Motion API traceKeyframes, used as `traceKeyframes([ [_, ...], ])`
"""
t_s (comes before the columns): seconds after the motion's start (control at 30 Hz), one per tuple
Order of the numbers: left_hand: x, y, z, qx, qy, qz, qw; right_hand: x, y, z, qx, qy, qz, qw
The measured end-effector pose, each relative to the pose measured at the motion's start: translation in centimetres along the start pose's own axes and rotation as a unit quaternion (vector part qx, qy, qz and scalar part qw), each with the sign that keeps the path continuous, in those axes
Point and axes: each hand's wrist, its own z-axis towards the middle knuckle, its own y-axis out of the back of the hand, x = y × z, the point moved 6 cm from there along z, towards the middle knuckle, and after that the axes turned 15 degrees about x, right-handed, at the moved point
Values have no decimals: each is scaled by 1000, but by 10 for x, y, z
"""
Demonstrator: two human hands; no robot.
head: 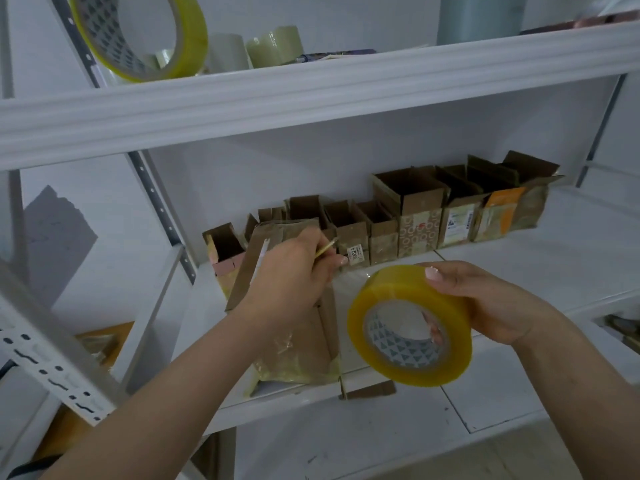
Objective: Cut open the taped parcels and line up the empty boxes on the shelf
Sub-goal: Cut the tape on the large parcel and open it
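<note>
Two bare hands work over the middle board of a white metal shelf (519,268). The left hand (294,271) has its fingers curled, pinching a thin yellowish tool (325,249) whose tip points up and to the right, and it hovers over or rests on a flattened brown parcel (304,337) lying on the board; whether the hand touches the cardboard I cannot tell. That parcel is wrapped in wrinkled clear tape at its near end, and one cardboard flap sticks out over the board's front edge. The right hand (485,299) grips a roll of yellow tape (410,325) from the right, thumb on the outer rim, other fingers curled behind and into the core, holding it in the air just beside the parcel. Behind both hands, a row of opened boxes (408,216) stands along the back of the same board, flaps up, side by side, smaller ones at the left and taller ones at the right. On the board above sit more tape rolls (273,46), with one large yellow-edged roll (138,36) leaning at the left.
</note>
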Motion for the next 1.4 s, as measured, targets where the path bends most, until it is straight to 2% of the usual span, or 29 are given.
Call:
traceKeyframes([
  [0.3,34,11,-26,-8,47,-20,999,-4,-1,6,-51,-64,-28,996],
  [0.5,57,34,-46,-67,76,-44,994,-1,-3,16,-49,-116,-145,981],
  [0.8,109,46,-81,-122,162,-86,975,7,2,16,-56,-70,-81,993],
  [1.03,127,46,-96,-143,206,-120,961,23,-3,25,-124,-118,-257,951],
  [1.23,141,47,-98,-150,219,-126,956,35,-10,40,-144,-143,-299,932],
  [1.4,158,42,-93,-138,223,-139,955,30,-11,52,-133,-169,-289,933],
])
